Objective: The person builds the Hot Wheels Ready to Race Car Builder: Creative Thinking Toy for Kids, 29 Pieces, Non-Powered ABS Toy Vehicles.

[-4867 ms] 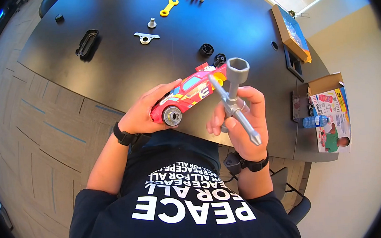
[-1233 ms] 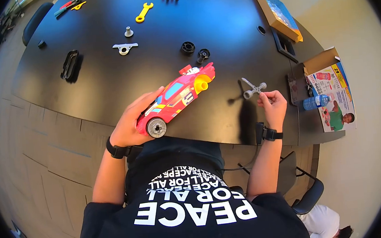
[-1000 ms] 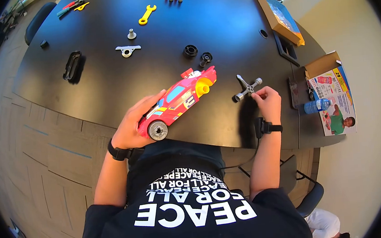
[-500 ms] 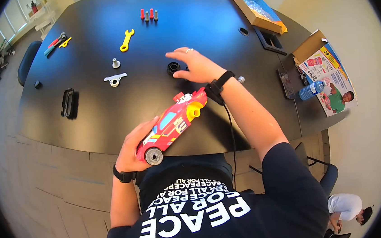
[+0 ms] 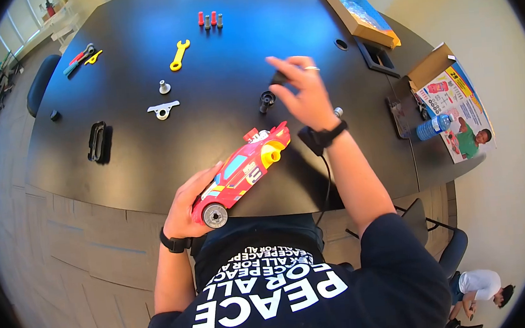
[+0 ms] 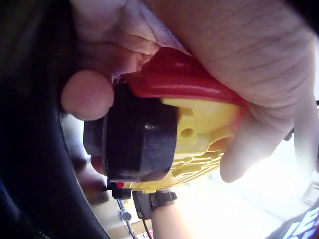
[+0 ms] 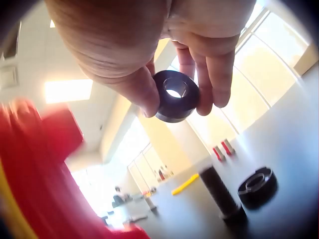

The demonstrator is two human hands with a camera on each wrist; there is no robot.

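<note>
My left hand (image 5: 185,209) grips one end of a red toy race car (image 5: 241,169), just above the table's near edge. Its grey-hubbed wheel (image 5: 215,215) faces up beside the fingers. In the left wrist view a black wheel (image 6: 142,139) and the yellow underside (image 6: 199,122) show. My right hand (image 5: 308,97) is raised over the table. Its thumb and fingers pinch a black ring-shaped wheel (image 7: 175,97). Below it on the table stands a black wheel (image 7: 257,188) beside a black stem-like part (image 7: 219,191). Behind the right wrist a toy lug wrench (image 5: 338,112) is mostly hidden.
Farther off lie a yellow wrench (image 5: 180,55), a grey bracket (image 5: 163,110), a grey flanged peg (image 5: 164,86) and red and grey bolts (image 5: 210,20). A black oblong part (image 5: 97,141) lies left. A water bottle (image 5: 434,127) and toy box (image 5: 458,112) stand right.
The right hand has put the lug wrench down on the table, reached to the black wheels and lifted one of them. The left hand keeps hold of the car, now nearer the body.
</note>
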